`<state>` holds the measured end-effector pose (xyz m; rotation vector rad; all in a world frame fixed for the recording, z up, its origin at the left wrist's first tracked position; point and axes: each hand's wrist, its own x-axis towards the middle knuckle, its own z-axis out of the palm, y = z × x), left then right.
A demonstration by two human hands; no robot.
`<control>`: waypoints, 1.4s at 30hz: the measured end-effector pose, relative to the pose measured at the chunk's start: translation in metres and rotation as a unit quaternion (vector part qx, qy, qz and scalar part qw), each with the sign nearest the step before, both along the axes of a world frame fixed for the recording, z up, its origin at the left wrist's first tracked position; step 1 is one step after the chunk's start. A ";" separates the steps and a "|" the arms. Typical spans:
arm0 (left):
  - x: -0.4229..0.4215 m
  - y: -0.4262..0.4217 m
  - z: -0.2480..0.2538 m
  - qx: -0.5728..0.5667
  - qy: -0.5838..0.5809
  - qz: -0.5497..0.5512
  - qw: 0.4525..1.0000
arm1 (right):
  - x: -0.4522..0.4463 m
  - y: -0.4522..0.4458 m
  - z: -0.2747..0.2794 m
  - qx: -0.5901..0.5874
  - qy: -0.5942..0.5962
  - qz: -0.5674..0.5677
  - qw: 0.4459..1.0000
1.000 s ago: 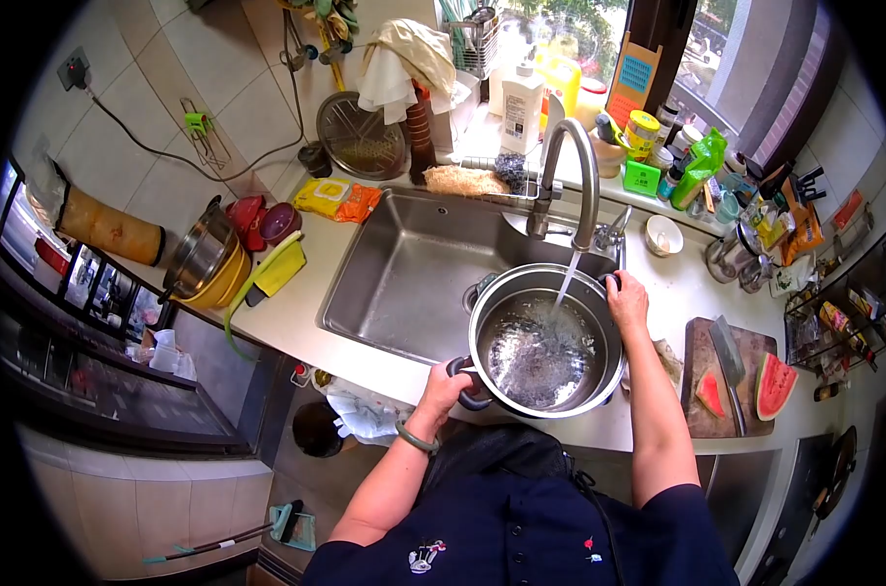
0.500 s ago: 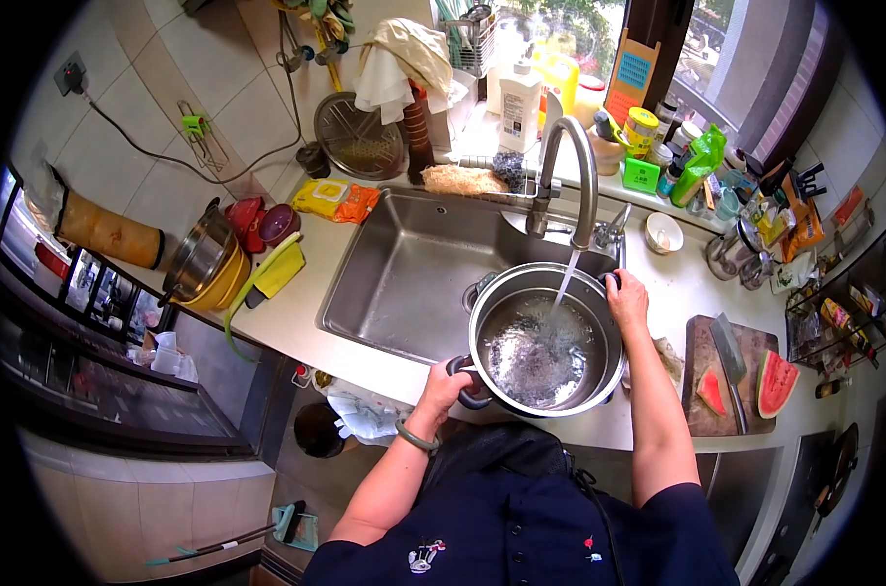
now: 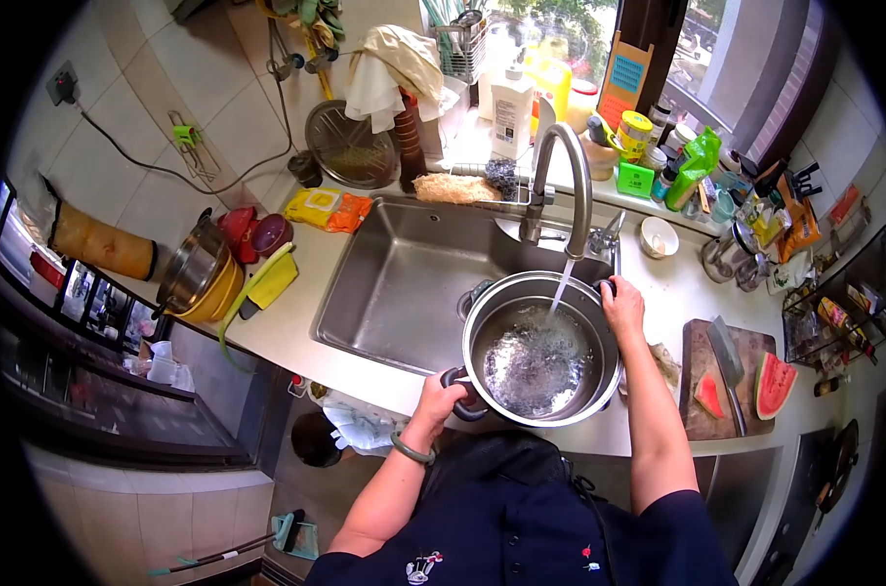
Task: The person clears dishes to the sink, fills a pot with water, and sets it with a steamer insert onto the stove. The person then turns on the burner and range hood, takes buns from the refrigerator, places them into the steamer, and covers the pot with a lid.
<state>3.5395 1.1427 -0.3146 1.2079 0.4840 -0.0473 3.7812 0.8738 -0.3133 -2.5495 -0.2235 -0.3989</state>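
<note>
A large steel pot (image 3: 474,327) with black handles is held at the right end of the sink (image 3: 374,283), overlapping its front edge. From the curved faucet (image 3: 581,195) a stream of water runs into it, and the water inside is rippling and bubbly. My left hand (image 3: 437,402) is closed round the black handle at the pot's lower left. At the upper right, my right hand (image 3: 622,311) grips the opposite handle, which is mostly hidden by the fingers.
Right of the sink lies a cutting board (image 3: 699,342) with a cleaver (image 3: 727,354) and watermelon pieces (image 3: 775,385). A white bowl (image 3: 659,237) stands behind it. Stacked basins (image 3: 213,283) sit on the left counter; bottles (image 3: 510,112) line the windowsill.
The view has shifted slightly, so the sink and pot sit a little lower and further left. Both hands keep their hold, and water is still running into the pot.
</note>
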 end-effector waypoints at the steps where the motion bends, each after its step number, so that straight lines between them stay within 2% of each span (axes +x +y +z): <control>1: 0.000 0.000 0.002 0.004 0.001 -0.002 1.000 | 0.000 0.000 -0.001 0.001 -0.002 -0.002 1.000; 23: 0.000 0.002 0.004 -0.003 0.009 -0.014 1.000 | 0.000 0.001 0.002 -0.009 0.000 0.004 1.000; 26: 0.000 0.000 0.003 -0.001 0.008 -0.003 1.000 | -0.004 0.006 0.013 -0.039 -0.054 0.046 0.997; 28: -0.001 0.001 0.005 0.003 0.007 -0.004 1.000 | -0.005 0.011 0.021 -0.117 -0.186 0.176 0.960; 31: -0.002 0.004 0.003 0.012 0.005 -0.013 1.000 | -0.003 0.009 0.015 -0.162 -0.145 0.229 0.949; 33: -0.003 0.005 0.000 0.017 0.006 -0.019 1.000 | -0.003 0.009 0.016 -0.159 -0.131 0.217 0.954; 35: -0.003 0.004 -0.003 0.011 0.002 -0.013 1.000 | -0.001 0.007 0.015 -0.121 -0.046 0.207 0.970; 42: -0.001 0.005 0.009 0.012 0.026 -0.021 0.999 | -0.005 0.007 0.028 -0.086 0.005 0.173 0.981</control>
